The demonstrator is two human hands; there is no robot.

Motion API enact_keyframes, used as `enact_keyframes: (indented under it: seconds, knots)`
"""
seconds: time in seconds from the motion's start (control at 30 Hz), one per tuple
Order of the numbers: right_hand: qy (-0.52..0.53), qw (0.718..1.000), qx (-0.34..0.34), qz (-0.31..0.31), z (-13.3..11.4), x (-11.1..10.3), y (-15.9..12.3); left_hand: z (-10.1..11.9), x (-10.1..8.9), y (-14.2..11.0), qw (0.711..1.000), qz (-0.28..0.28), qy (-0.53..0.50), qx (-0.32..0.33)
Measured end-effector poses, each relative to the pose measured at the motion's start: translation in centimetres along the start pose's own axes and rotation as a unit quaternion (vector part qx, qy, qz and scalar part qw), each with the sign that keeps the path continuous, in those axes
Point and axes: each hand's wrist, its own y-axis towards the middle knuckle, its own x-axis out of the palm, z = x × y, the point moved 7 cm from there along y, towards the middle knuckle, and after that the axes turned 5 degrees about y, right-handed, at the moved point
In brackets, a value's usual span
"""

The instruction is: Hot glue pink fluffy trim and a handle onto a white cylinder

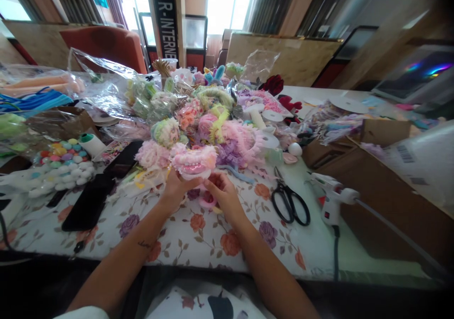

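Between my hands is a round, fluffy pink-and-white trimmed piece (194, 159) with pearl-like beads and a smooth pale rim underneath. My left hand (180, 187) is closed on its left side, the thumb lying along the lower rim. My right hand (222, 190) has its fingers curled in at the lower right of the same piece; the fingertips are partly hidden, and what they pinch is unclear. Just under the hands a pink ring-shaped thing (206, 200) shows, partly covered by my right hand. Behind the piece lies a pink ruffled trim (248, 141).
Black-handled scissors (291, 205) and a white glue gun (331, 198) lie to the right, beside a cardboard box (369, 205). A black phone (88, 203) and bags of pompoms (67, 163) are at left. A heap of yarn flowers and plastic wrap fills the back.
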Motion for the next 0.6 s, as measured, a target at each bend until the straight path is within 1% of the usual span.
enact_keyframes:
  seconds: [0.07,0.1,0.2,0.37,0.43,0.47,0.5,0.53,0.6]
  knots:
    - [0.013,0.999,0.021,-0.020,0.1,0.5,-0.1,-0.1,-0.3,0.2,1.000,0.008,-0.001,0.008]
    - [0.010,1.000,0.020,-0.021,0.0,0.5,-0.2,-0.1,-0.4,0.3,1.000,0.008,-0.005,0.009]
    - [-0.018,1.000,-0.004,-0.018,-0.5,0.4,-0.4,0.0,-0.2,0.4,0.999,0.007,-0.036,-0.002]
    - [-0.078,0.995,-0.051,-0.033,-1.5,0.5,-0.8,0.2,0.2,0.4,0.993,-0.003,-0.111,-0.032]
    - [-0.117,0.988,-0.103,-0.021,-2.5,0.4,-1.1,0.1,0.1,0.5,0.991,0.000,-0.125,-0.043]
    - [-0.143,0.979,-0.145,-0.007,-3.2,0.5,-1.4,0.0,0.0,0.5,0.990,0.004,-0.133,-0.047]
    - [-0.173,0.965,-0.198,0.009,-4.0,0.6,-1.8,0.0,-0.1,0.5,0.989,0.009,-0.142,-0.051]
    - [-0.204,0.944,-0.257,0.025,-4.9,0.8,-2.4,0.0,-0.2,0.5,0.987,0.014,-0.152,-0.052]
    - [-0.272,0.886,-0.374,0.034,-6.0,1.9,-3.8,0.0,-0.3,0.6,0.983,0.021,-0.171,-0.055]
